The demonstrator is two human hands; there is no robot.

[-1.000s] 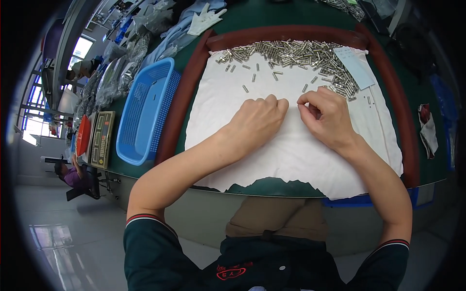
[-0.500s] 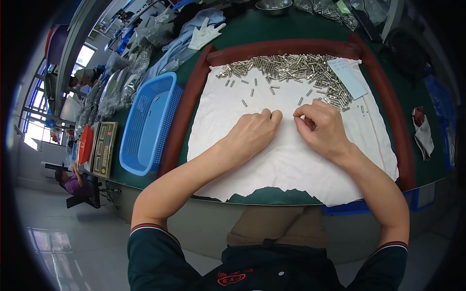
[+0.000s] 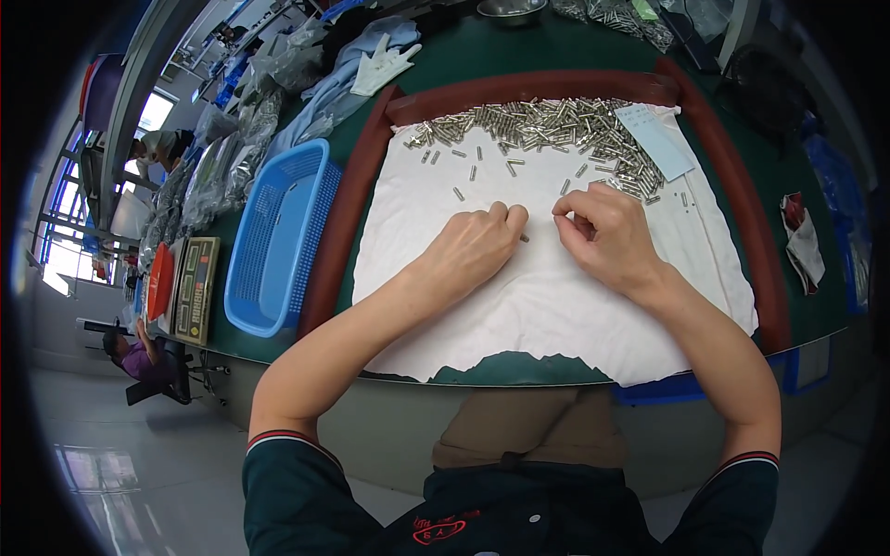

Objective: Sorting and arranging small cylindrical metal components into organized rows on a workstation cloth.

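Head view. White cloth (image 3: 528,315), spread on a green counter (image 3: 510,56). Over its middle: left hand (image 3: 475,246), fingers curled, pinching one small metal cylinder (image 3: 525,238); right hand (image 3: 609,233), fingers curled, contents not discernible. Along its far edge: heaped metal cylinders (image 3: 556,125), pale-blue slip (image 3: 660,144). Left of it: blue basket (image 3: 312,232).

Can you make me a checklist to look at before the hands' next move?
1. Left hand gripping the small metal piece beside it: cannot tell, the contact is hidden.
2. Right hand holding something: cannot tell, no piece shows in it.
3. White cloth smooth: not ok, wrinkled.
4. All other pieces in the metal pile: not ok, several lie apart.
5. Blue basket clear of both hands: ok.
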